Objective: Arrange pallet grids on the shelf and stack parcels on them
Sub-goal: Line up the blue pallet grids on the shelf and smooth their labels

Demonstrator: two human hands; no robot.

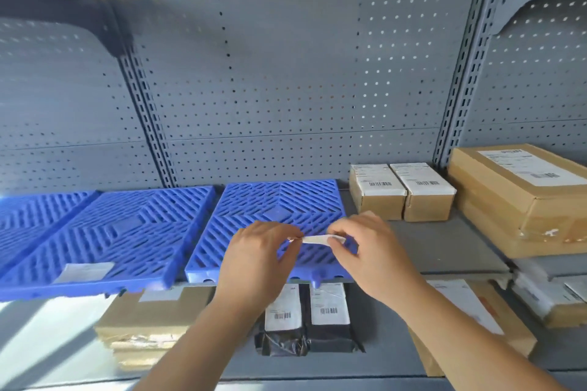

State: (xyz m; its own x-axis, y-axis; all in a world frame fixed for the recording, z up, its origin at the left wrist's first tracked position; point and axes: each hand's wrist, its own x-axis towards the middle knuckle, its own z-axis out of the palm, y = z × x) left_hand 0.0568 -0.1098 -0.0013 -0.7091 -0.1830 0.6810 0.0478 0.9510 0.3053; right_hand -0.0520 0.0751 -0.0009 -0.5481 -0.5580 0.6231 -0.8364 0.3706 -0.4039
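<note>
Three blue pallet grids lie side by side on the grey shelf (444,250): the right grid (273,209), the middle grid (127,231) and a left grid (28,219) cut off by the frame edge. Over the right grid, my left hand (257,257) and my right hand (371,250) pinch the two ends of a small white paper strip (314,239). The middle grid carries a white label (84,272) near its front edge. Two small cardboard parcels (401,192) stand on the shelf right of the grids.
A stack of large flat cardboard boxes (521,200) fills the shelf's right end. Below the shelf lie two black bagged parcels (305,320), a tan box stack (149,324) and more boxes (470,320) at right. Perforated grey back panels rise behind.
</note>
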